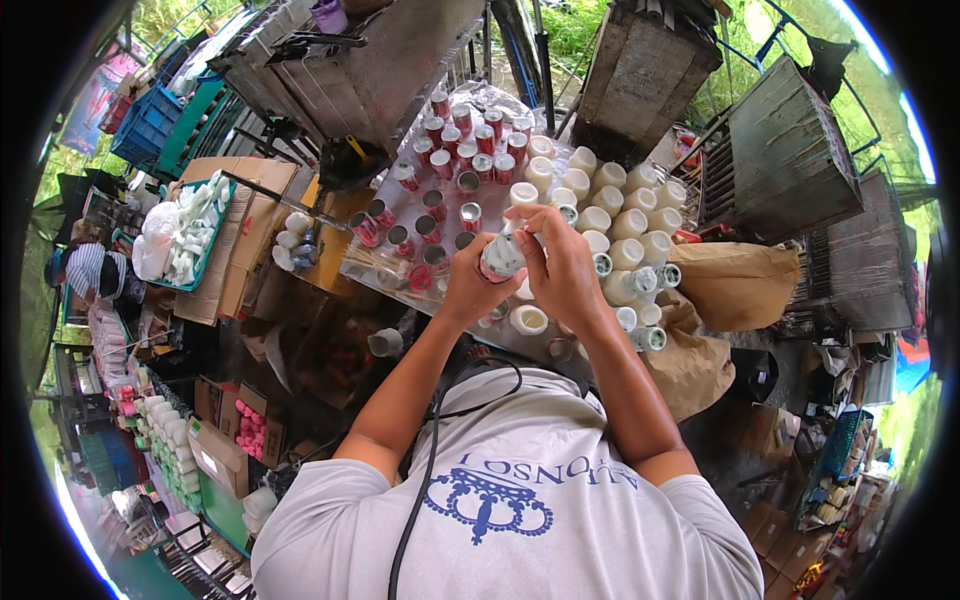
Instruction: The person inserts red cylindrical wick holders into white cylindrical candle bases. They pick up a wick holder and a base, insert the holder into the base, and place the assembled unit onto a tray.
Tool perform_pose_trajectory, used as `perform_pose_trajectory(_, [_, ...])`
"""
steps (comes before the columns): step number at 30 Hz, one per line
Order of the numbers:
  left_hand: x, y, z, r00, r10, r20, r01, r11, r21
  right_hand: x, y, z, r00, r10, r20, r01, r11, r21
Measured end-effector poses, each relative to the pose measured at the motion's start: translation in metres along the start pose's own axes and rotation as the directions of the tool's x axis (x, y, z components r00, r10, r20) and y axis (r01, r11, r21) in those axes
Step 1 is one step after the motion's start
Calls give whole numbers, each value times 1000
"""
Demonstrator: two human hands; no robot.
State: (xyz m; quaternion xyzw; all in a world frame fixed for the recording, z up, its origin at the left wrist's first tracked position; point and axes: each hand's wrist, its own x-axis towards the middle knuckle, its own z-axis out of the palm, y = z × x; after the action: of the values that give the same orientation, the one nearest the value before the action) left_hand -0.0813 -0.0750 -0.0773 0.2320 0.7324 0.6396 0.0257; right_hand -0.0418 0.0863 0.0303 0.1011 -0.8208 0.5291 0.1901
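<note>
Over the near part of the table (372, 268), my left hand (472, 278) is wrapped round a small cylinder (503, 258) with a white, green-flecked top and a trace of red at its side. My right hand (553, 248) reaches over it from the right. Its thumb and fingers close near the cylinder's upper edge on a small white piece I cannot make out. Several red cans (441, 163) with silvery ends stand beyond and left of my hands. Cream-white cylinders (628, 252) crowd the table to the right, some with green-flecked clear ends. One white cup (528, 320) lies just below my hands.
Brown paper (745, 285) hangs at the table's right edge. Large grey metal boxes (795, 150) stand behind and right. At left, a green tray (232, 200) holds white pieces beside cardboard (245, 250). Pink pieces (250, 430) fill a carton. Another person (90, 270) is at far left.
</note>
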Motion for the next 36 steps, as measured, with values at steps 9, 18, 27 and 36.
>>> perform_pose_trajectory(9, [-16, -8, -1, 996, -55, 70, 59, 996, -66, -18, 40, -1, 965, 260, 44, -261, 925, 276])
perform_pose_trajectory(18, [17, 13, 2, 994, -51, 91, 57, 997, -56, -11, 59, -12, 941, 283, 184, -333, 862, 382])
perform_pose_trajectory(27, [11, -83, -66, 936, -350, -44, 294, 843, -451, 14, 67, -69, 877, 476, -73, -477, 879, 4])
perform_pose_trajectory(36, [73, -128, -170, 846, -376, -378, 337, 926, -168, -18, 135, 5, 843, 516, 154, -257, 636, -727])
